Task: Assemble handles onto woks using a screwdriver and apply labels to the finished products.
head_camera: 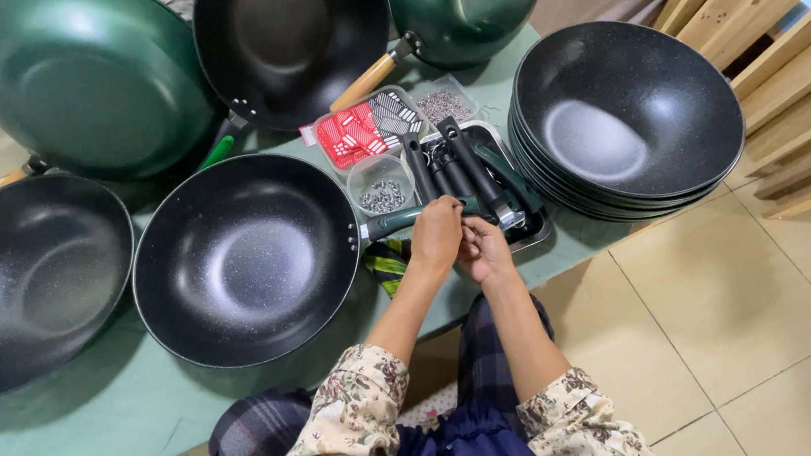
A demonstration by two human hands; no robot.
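Observation:
My left hand [436,235] is closed around the green handle [387,224] of a black speckled wok [245,258] that lies on a green-covered low table [68,429]. My right hand [484,250] sits right beside it at the handle's end, fingers pinched together; what they pinch is too small to tell. Just beyond my hands a metal tray [535,230] holds several black and green pan handles [459,163].
A small round tub of screws [381,186], a clear box of red and black parts [366,126] and a bag of small hardware [443,103] sit behind. A stack of black woks [628,117] stands right, more woks left and behind. Wooden slats [795,52] far right; tiled floor below.

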